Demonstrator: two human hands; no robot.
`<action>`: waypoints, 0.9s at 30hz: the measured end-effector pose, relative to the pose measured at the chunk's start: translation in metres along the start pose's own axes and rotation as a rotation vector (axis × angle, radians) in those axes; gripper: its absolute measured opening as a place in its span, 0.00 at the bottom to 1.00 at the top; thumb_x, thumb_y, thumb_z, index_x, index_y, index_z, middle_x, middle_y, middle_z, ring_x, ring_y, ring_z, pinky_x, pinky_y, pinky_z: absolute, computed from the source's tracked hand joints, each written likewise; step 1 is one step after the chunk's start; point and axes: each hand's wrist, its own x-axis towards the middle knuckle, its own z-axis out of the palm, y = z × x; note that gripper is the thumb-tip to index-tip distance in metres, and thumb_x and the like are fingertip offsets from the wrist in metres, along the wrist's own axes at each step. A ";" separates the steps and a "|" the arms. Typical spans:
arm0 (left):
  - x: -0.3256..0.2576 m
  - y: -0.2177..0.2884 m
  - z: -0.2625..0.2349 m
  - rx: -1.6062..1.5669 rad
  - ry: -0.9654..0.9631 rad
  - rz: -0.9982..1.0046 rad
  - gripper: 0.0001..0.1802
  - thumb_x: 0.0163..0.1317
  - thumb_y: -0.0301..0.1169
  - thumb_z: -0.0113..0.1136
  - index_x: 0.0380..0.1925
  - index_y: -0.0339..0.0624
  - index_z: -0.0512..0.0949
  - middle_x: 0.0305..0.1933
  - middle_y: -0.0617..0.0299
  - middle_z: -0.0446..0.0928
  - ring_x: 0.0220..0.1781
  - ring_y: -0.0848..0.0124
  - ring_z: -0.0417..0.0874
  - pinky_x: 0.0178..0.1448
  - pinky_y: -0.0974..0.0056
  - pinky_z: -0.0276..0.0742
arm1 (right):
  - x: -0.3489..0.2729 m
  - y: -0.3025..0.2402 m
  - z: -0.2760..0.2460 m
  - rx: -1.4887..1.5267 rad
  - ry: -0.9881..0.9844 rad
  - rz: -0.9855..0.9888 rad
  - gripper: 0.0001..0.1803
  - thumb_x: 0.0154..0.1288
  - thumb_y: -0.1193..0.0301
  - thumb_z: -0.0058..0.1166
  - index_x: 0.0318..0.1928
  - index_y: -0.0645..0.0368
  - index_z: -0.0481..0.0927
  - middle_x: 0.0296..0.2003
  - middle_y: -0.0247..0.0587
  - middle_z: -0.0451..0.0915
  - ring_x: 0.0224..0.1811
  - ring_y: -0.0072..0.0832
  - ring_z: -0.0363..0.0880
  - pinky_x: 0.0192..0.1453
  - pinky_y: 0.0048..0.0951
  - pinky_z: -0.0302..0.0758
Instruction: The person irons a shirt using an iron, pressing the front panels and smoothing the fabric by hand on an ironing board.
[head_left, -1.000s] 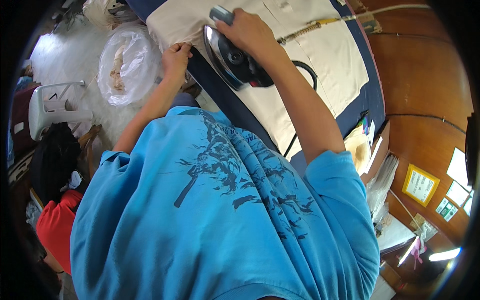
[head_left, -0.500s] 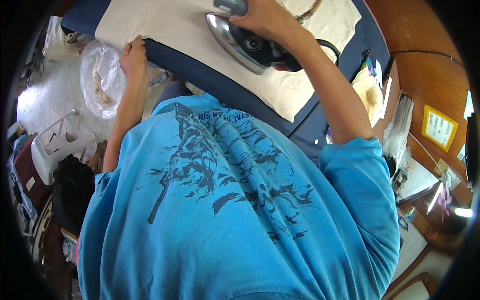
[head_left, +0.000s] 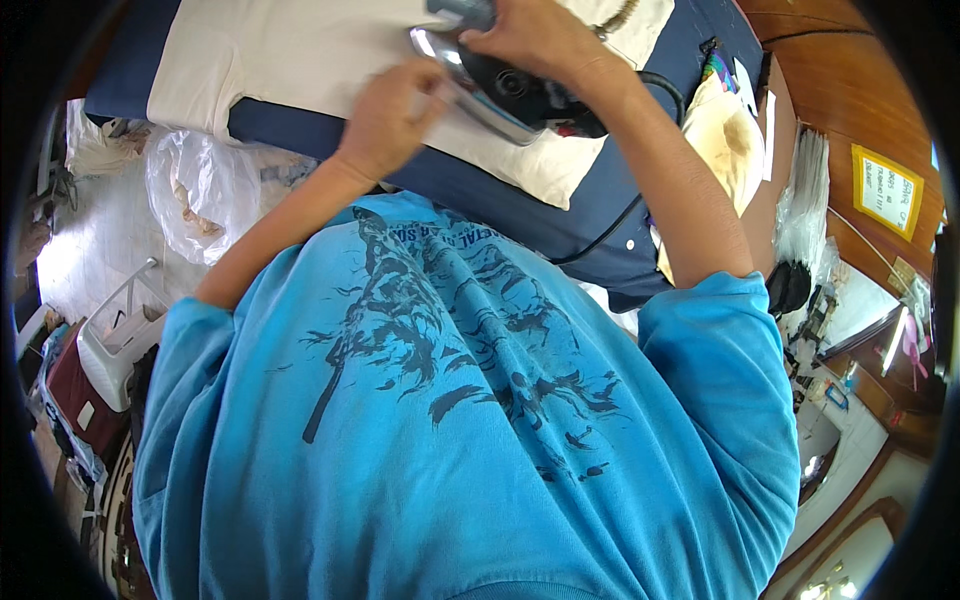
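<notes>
A cream garment lies spread over a navy ironing surface. My right hand is closed around the handle of a dark clothes iron, which rests on the cloth with its shiny soleplate tilted toward me. My left hand sits on the garment's near edge just left of the iron, fingers loosely curled and slightly blurred. The iron's black cord runs down across the navy cover. My blue printed shirt fills the lower picture.
A clear plastic bag and a white basket stand on the floor at left. At right are a scorched yellow pad, a wooden counter with a yellow note, and cluttered shelves.
My left hand has slid right along the garment's edge to lie beside the iron. The iron has shifted a little left and nearer. The view has tilted further down.
</notes>
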 end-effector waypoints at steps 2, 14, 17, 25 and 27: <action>-0.005 0.012 0.028 0.124 -0.399 0.177 0.22 0.62 0.43 0.49 0.51 0.43 0.70 0.57 0.60 0.69 0.55 0.60 0.70 0.60 0.57 0.62 | -0.006 0.008 -0.015 0.015 0.009 0.145 0.27 0.47 0.60 0.57 0.44 0.68 0.72 0.32 0.62 0.78 0.38 0.52 0.78 0.43 0.40 0.74; -0.044 0.021 0.031 0.377 -0.720 0.376 0.28 0.62 0.50 0.43 0.60 0.53 0.63 0.68 0.68 0.55 0.71 0.66 0.50 0.70 0.51 0.47 | -0.123 0.061 0.001 0.231 0.234 0.703 0.39 0.50 0.56 0.55 0.52 0.79 0.64 0.36 0.65 0.76 0.40 0.46 0.78 0.45 0.36 0.72; -0.038 0.019 0.032 0.337 -0.645 0.415 0.25 0.58 0.48 0.49 0.53 0.49 0.70 0.61 0.64 0.64 0.66 0.66 0.59 0.63 0.55 0.57 | -0.145 0.022 0.014 0.156 0.320 0.695 0.26 0.52 0.59 0.55 0.38 0.73 0.68 0.29 0.69 0.75 0.38 0.58 0.76 0.41 0.44 0.71; -0.013 0.009 0.007 0.139 -0.513 0.435 0.20 0.53 0.41 0.57 0.45 0.48 0.75 0.42 0.64 0.73 0.47 0.66 0.74 0.51 0.57 0.66 | -0.104 0.131 -0.002 0.234 0.440 0.645 0.30 0.51 0.59 0.56 0.46 0.73 0.69 0.35 0.62 0.77 0.39 0.47 0.77 0.42 0.39 0.72; 0.004 -0.010 -0.019 0.237 -0.278 0.323 0.17 0.54 0.38 0.55 0.45 0.48 0.76 0.45 0.62 0.75 0.48 0.65 0.75 0.52 0.56 0.67 | -0.095 0.149 -0.019 0.182 0.372 0.591 0.31 0.50 0.57 0.57 0.46 0.71 0.69 0.33 0.57 0.77 0.36 0.40 0.78 0.40 0.36 0.72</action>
